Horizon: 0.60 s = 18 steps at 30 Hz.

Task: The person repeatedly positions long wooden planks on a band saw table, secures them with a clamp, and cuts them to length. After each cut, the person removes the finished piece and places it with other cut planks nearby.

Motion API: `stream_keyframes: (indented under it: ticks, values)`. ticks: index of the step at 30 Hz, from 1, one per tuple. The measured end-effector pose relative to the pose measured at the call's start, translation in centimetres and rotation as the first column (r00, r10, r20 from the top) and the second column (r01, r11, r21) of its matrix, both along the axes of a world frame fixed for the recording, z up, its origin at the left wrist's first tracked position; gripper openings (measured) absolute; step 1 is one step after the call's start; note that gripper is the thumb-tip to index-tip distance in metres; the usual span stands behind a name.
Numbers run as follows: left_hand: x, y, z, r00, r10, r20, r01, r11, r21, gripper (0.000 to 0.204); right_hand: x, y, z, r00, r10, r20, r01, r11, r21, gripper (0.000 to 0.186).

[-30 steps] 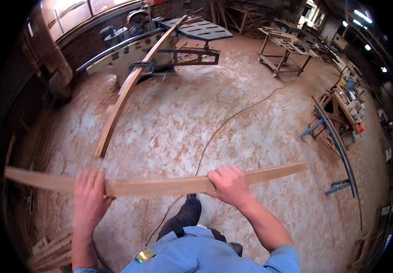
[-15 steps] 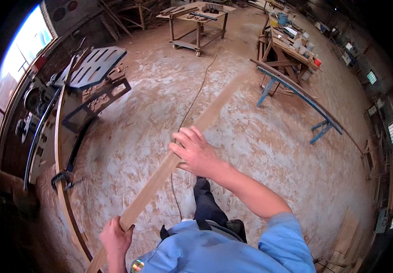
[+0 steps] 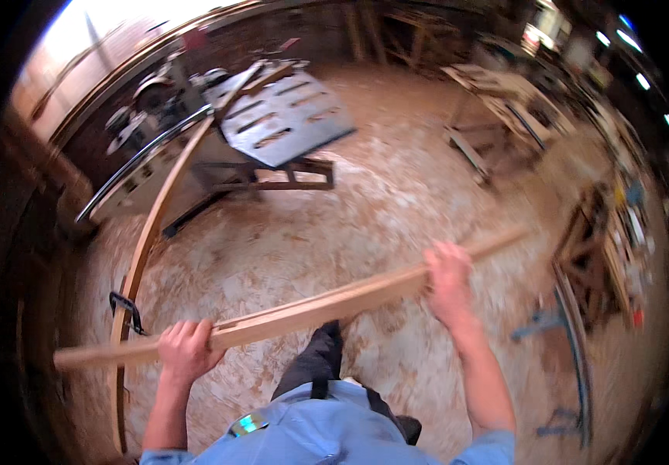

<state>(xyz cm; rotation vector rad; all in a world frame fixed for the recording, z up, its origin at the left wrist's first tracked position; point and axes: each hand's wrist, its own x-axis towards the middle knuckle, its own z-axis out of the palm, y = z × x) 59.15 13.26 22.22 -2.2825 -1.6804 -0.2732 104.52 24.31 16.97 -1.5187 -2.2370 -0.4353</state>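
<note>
A long pale wooden board (image 3: 323, 310) stretches across in front of my body, its right end farther from me than its left. My left hand (image 3: 188, 348) is wrapped over it near its left part, fingers closed on top. Farther along to the right, my right hand (image 3: 448, 280) grips the same board, slightly smeared by motion. A groove or step shows along the board's upper edge near my left hand. The board's left end crosses above another long wooden strip (image 3: 154, 221), which has a black clamp (image 3: 126, 311) on it.
A machine with a slotted grey metal table (image 3: 284, 116) stands ahead on the left. Beyond, to the right, is a wheeled wooden table (image 3: 505, 97). A blue-legged stand (image 3: 573, 349) and a cluttered workbench (image 3: 621, 256) line the right side. Dust covers the floor (image 3: 373, 209).
My view has swung left, so the slotted machine table now sits nearer the middle. The board has turned from a steep slant to nearly crosswise, and my right hand is farther right along it.
</note>
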Motion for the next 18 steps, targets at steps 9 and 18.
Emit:
stream_keyframes:
  ticks: [9,18]
  values:
    - [4.8,26.2,-2.5,0.985,-0.142,0.1,0.146,0.989,-0.032,0.043,13.3,19.4,1.0,0.949,-0.311,0.053,0.313,0.909,-0.275,0.066]
    - [7.9,45.5,-1.5,0.987,-0.104,0.121,0.112,0.991,-0.066,0.039,30.9,40.6,2.5,0.852,-0.473,-0.222,0.421,0.873,-0.244,0.059]
